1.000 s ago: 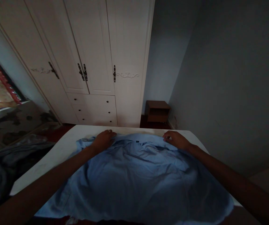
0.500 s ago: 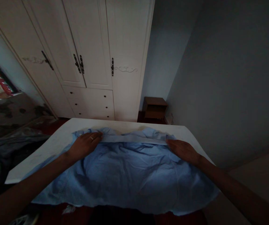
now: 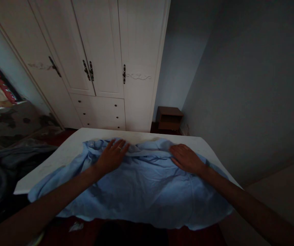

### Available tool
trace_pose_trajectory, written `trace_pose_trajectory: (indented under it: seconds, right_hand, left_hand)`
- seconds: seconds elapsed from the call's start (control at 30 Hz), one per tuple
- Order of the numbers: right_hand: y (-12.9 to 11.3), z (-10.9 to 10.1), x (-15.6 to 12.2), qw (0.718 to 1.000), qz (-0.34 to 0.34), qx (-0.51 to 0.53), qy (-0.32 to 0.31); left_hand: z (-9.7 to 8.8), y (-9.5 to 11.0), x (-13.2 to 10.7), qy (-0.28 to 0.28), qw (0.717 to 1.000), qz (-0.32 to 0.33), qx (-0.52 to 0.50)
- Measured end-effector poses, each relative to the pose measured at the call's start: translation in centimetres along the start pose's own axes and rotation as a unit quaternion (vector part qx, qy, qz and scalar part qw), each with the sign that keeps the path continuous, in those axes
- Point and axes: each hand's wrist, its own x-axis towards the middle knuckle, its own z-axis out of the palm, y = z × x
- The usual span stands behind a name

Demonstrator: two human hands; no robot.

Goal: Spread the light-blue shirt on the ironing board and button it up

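Observation:
A light blue button-up shirt (image 3: 147,181) lies spread on a white table, its lower edge hanging over the near side. A folded strip of its cloth runs across near the top, by the collar. My left hand (image 3: 113,155), with a ring on one finger, rests on the cloth left of the middle, fingers spread over the strip. At the strip's right end, my right hand (image 3: 185,157) lies on the shirt with its fingers slightly apart. The undersides of both hands are hidden.
The white table (image 3: 41,167) shows along its left and far edges. Behind it stand a cream wardrobe (image 3: 139,102) and a small brown cabinet (image 3: 169,118). Dark clothing (image 3: 5,171) lies at the left. A grey wall (image 3: 259,85) rises on the right.
Both hands have come inward along the strip, closer together. My left fingers have spread. The shirt's left side has shifted, with a button showing near the upper left, and the strip looks less taut.

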Motion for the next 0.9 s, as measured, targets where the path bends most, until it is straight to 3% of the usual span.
trace_pose_trajectory:
  seconds: [0.17,0.23,0.33,0.5,0.73,0.9]
  right_hand:
    - [-4.2,1.8,5.1,0.998,-0.03,0.063,0.007]
    - [-5.6,2.5,6.8,0.997,-0.023,0.067,-0.003]
    - [-6.7,3.1,8.5,0.997,-0.018,0.037,-0.063]
    - [-5.4,2.8,7.8,0.994,-0.005,0.009,-0.112]
    - [-1.0,0.9,3.6,0.991,0.042,0.01,-0.125]
    - [0.7,0.2,0.9,0.984,0.087,0.038,-0.15]
  left_hand:
    - [2.8,5.7,2.5,-0.016,0.998,0.052,-0.041]
    - [3.2,6.9,3.5,-0.035,0.997,0.037,-0.06]
    - [3.1,7.0,4.6,-0.06,0.996,0.023,-0.068]
    - [2.4,4.9,4.0,-0.077,0.995,0.004,-0.057]
    - [0.9,-0.2,0.9,-0.088,0.995,-0.038,-0.029]
    - [-0.1,-3.8,-0.9,-0.075,0.993,-0.086,-0.012]
